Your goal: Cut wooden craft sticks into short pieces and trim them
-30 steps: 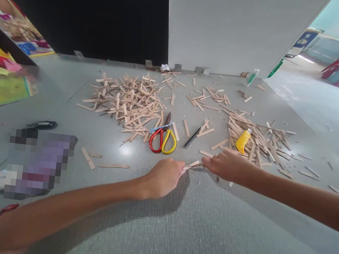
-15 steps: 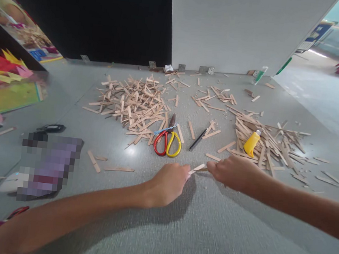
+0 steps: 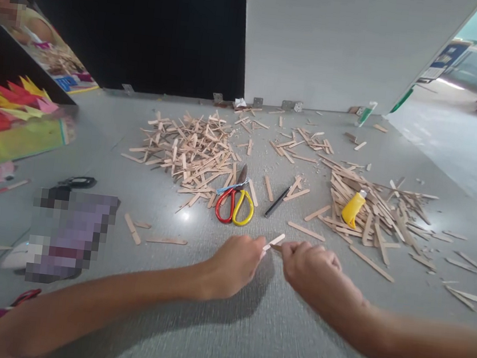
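Note:
My left hand [image 3: 237, 266] is closed on a pale craft stick [image 3: 277, 240], whose tip points up and to the right. My right hand [image 3: 313, 271] pinches a thin brown stick [image 3: 276, 247], seen almost edge-on. The end of that brown stick meets the pale one between my hands; whether they are joined cannot be made out. Just beyond lie scissors [image 3: 242, 205] with one red and one yellow handle, blades pointing away. Beside them is a dark pen [image 3: 278, 202]. A yellow glue bottle [image 3: 352, 209] rests on the right-hand heap of craft sticks [image 3: 378, 218].
A big heap of craft sticks [image 3: 194, 151] spreads at the left back. Black [image 3: 152, 25] and white panels [image 3: 343, 47] stand behind. A green-and-clear tube [image 3: 365, 114] leans by the white panel. At left are a purple blurred object [image 3: 81, 230] and a flame-shaped paper decoration [image 3: 9, 107], with a person beyond.
My right hand has shifted slightly left and down, bringing its brown stick nearer my left hand. Its forearm is lower, uncovering more sticks on the right. The view has tilted slightly.

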`<state>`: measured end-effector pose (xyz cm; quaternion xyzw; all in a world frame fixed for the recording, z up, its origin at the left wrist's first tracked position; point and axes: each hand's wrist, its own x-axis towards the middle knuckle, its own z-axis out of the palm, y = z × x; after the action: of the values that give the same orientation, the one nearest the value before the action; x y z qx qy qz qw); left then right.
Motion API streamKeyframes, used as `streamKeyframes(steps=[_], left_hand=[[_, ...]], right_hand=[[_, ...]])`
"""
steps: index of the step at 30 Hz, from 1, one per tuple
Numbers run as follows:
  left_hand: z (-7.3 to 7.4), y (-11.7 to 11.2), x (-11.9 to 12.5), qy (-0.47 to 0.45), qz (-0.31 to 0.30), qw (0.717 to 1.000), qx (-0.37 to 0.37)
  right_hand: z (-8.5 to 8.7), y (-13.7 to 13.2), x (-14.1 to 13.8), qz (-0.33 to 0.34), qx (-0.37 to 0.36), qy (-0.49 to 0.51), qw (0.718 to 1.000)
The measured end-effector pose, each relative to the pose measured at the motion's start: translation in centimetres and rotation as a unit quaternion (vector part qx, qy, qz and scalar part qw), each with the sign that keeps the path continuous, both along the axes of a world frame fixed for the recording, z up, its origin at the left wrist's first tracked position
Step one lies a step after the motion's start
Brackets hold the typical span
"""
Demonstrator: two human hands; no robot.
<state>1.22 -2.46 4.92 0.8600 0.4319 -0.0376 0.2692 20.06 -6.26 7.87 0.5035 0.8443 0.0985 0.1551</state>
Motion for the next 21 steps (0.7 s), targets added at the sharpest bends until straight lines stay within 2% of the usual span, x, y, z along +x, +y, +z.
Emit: streamKeyframes(steps=[3,5,9,13,16,18,21], left_hand=[[-0.2,-0.1,-0.2,-0.018,0.004,1.0,-0.005],[-0.5,0.0,-0.4,-0.038,0.011,0.999,-0.009],[-0.7,1.0,-0.5,-0.098,0.033,0.994,-0.027],[-0.2,2.1,-0.5,-0.167,0.067,0.983,-0.049],[0.2,2.4,-0.7,-0.24,0.12,0.961,-0.064],[0.1,2.3,-0.8,-0.3,0.164,0.937,-0.069],[-0.5,1.8,-0.8,-0.336,0.179,0.923,-0.055]], right_hand=[[-0.2,-2.0,-1.7,-0.015,0.039,-0.012,0.999],[-0.3,-2.1,-1.9,-0.008,0.061,0.01,0.998],[-0.3,-0.5,-0.5,0.017,0.063,0.01,0.998],[0.3,0.8,1.6,0.044,0.042,0.009,0.998],[0.7,1.2,2.7,-0.014,0.01,0.102,0.995],[0.9,1.5,3.1,-0.077,-0.04,0.209,0.974],[1.0,1.7,2.7,-0.129,-0.138,0.373,0.908]])
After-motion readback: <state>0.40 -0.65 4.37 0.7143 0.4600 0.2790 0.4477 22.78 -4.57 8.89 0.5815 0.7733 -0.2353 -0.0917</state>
